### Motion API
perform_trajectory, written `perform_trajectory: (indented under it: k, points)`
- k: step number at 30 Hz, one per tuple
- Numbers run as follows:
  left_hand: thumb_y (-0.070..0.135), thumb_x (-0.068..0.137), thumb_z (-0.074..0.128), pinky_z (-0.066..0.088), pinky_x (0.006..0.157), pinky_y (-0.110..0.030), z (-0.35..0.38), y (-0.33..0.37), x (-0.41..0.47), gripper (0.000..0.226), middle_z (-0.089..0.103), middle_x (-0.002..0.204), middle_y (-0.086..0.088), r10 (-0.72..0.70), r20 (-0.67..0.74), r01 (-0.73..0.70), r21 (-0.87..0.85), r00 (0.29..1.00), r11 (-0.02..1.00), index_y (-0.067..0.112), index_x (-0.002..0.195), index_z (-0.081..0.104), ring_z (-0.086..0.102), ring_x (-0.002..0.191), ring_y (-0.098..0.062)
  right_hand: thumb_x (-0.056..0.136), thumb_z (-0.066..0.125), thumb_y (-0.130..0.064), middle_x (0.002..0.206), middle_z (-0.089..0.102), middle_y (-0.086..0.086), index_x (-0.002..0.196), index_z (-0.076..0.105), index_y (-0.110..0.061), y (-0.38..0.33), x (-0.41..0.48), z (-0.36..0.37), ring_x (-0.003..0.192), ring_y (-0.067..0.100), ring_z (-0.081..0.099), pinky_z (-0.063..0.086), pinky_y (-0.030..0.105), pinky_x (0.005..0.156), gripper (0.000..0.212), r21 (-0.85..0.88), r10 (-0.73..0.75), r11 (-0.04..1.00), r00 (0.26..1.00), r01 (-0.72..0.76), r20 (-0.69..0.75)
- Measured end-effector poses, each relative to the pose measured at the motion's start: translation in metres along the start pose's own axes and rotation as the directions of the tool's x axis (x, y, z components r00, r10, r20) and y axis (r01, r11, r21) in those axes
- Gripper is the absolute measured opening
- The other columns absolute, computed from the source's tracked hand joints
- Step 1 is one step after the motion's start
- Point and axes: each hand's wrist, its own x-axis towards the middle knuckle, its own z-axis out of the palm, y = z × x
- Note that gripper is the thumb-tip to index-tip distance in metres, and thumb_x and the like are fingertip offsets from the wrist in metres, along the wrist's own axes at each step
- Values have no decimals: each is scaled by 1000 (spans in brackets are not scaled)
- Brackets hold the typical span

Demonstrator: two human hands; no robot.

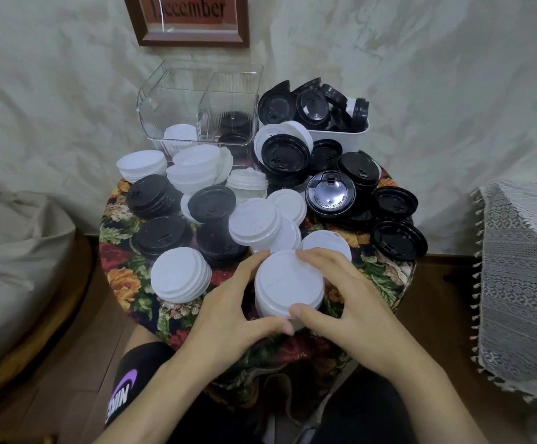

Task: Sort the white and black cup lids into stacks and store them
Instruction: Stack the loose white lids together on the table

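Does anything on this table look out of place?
Yes. A black lid rests against white lids beside the white bin, mixing colours, and the bin's own black lids sit jumbled on edge, not stacked.

Tight squeeze up here
Piles of black and white plastic lids crowd the way to the clear plastic box; its top's open.

The nearest lid stack is white; the black lids are glossy. The tablecloth shows red and orange flowers with green leaves on a dark ground. The bin is white, the picture frame brown, the lace cloth pale grey.
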Motion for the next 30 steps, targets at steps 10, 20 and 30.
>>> perform_trajectory:
  k: [10,20,30]
  points:
    - [70,57,85,39,111,-28,-1,1,0,103,53,143,35,26,14,-26,2,1000,1000,65,145,32,44,137,10,78,81,-49,140,52,-31,139,49,-53,4,0,1,133,-2,50,46,39,110,69,230,81,971,994,-60,-79]
    - [66,63,83,44,112,-40,-2,5,-2,93,53,144,32,58,19,-58,14,998,998,60,144,37,49,135,5,70,76,-65,136,39,-35,135,57,-52,7,2,1,132,-1,45,42,33,110,69,188,44,982,996,-28,-82]
    - [66,64,84,42,108,-30,-2,3,-1,91,53,141,36,73,3,-73,18,997,997,64,141,35,48,134,9,80,72,-54,154,34,-39,145,43,-59,6,-1,1,146,-9,30,33,39,121,71,231,25,972,999,-32,35]
